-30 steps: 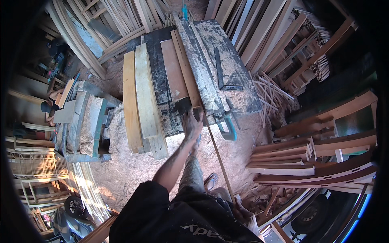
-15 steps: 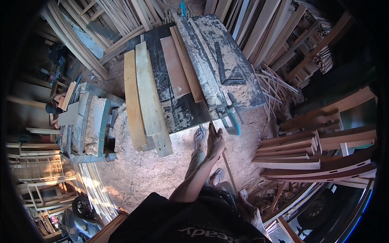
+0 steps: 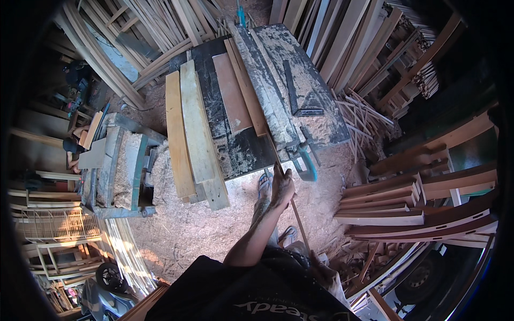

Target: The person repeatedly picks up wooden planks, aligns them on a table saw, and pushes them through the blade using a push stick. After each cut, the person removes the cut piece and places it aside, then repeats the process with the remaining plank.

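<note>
Fingers (image 3: 289, 175) of the left hand (image 3: 282, 188) are closed around a long wooden strip (image 3: 301, 220), just off the near edge of the black table (image 3: 251, 154). From my remote post I find the right hand (image 3: 323, 272) low, near the strip's lower end; it is too dark for me to tell how far it is closed. Writing: pale lettering, upside down, on the black shirt (image 3: 214, 286). Strip: narrow, brown, slanting, its upper part reaching the table's near edge beside a teal curved fitting (image 3: 307, 168).
</note>
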A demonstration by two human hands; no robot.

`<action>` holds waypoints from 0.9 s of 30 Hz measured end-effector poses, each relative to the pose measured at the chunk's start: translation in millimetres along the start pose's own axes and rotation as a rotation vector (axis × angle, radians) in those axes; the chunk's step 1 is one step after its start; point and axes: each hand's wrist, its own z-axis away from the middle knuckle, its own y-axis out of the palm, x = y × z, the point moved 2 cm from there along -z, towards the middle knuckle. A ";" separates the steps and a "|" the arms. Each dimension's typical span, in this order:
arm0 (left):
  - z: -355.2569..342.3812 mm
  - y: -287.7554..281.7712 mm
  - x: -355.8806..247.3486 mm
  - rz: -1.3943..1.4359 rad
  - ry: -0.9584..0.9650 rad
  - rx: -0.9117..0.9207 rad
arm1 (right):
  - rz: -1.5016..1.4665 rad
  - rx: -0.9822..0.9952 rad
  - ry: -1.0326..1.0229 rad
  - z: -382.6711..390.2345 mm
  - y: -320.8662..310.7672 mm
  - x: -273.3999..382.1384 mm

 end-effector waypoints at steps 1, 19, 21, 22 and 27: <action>-1.1 -0.1 0.3 0.003 0.007 -0.003 | -0.002 0.000 0.006 -0.3 0.4 -0.3; -26.0 -5.2 -7.8 -0.017 -0.015 0.005 | 0.003 0.019 -0.041 -21.0 3.0 10.9; -27.4 -5.4 -9.1 -0.003 -0.016 0.013 | 0.008 0.022 -0.077 -24.0 4.1 14.2; -28.1 -5.3 -9.3 0.002 -0.018 0.014 | 0.006 0.022 -0.086 -24.9 4.5 15.1; -30.2 -4.4 -10.8 0.105 0.023 -0.029 | -0.074 0.027 -0.001 -27.4 5.7 8.1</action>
